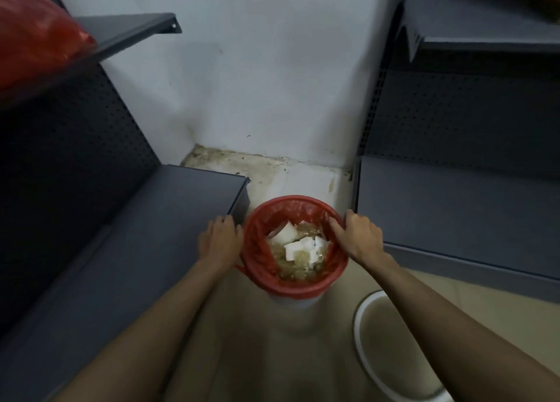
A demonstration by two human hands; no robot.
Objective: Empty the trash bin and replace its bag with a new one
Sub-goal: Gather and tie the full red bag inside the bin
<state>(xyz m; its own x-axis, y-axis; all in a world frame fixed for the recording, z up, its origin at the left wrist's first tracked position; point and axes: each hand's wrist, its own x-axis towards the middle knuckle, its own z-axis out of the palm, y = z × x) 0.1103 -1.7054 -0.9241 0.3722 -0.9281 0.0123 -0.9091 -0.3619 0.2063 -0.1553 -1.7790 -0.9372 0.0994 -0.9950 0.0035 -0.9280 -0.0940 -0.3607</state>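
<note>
Both bare arms reach forward and down to a white trash bin [295, 303] standing on the beige floor [242, 326] in a narrow gap between dark grey shelving units. The left hand [218, 241] lies against the bin's left side, palm turned toward it, fingers [224, 221] held close together and curled at the rim. The right hand [357, 235] grips the right rim, its fingers [336, 227] hooked over the edge and pinching the red bag [291, 203] that lines the bin and folds over its lip. Inside the bag sit white crumpled scraps and brownish waste [298, 250].

A low grey shelf [151, 220] flanks the bin on the left, another [454, 207] on the right, with a stained white wall [257, 83] behind. A second white bin [363, 350] stands at lower right, cut off by the frame and partly covered by the right forearm. A red bag [33, 38] on an upper left shelf is blurred and cropped.
</note>
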